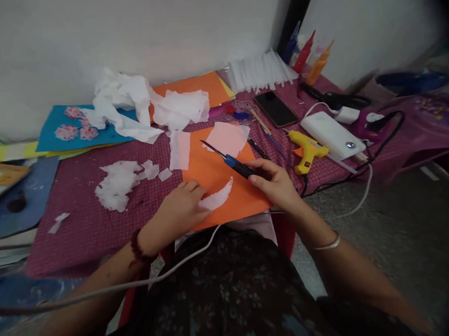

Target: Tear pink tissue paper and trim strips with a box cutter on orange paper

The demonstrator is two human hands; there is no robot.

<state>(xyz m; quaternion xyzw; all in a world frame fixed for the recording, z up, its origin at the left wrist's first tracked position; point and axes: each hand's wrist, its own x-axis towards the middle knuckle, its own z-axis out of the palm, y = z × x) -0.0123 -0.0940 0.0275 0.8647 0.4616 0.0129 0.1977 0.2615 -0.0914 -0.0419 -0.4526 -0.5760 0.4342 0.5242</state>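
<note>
My right hand (276, 183) is closed round the black-and-blue handle of a slim tool with a thin, pointed metal tip (235, 165). Its exact kind is unclear. The tip points up and left above an orange sheet (223, 213). My left hand (185, 205) lies on the sheet's left edge, fingers slightly bent, beside and touching a curved, torn-looking strip of white paper (220, 197). Further up the sheet lie a pale pink paper piece (228, 137) with a ragged edge and a smaller whitish piece (180, 150).
White scraps (118, 186) lie left, crumpled white paper (125, 100) behind them on a blue sheet (53, 129). To the right are a yellow glue gun (306, 151), a phone (276, 109), a white power bank (331, 135) and black-handled scissors (336, 99). A cable (170, 273) crosses my lap.
</note>
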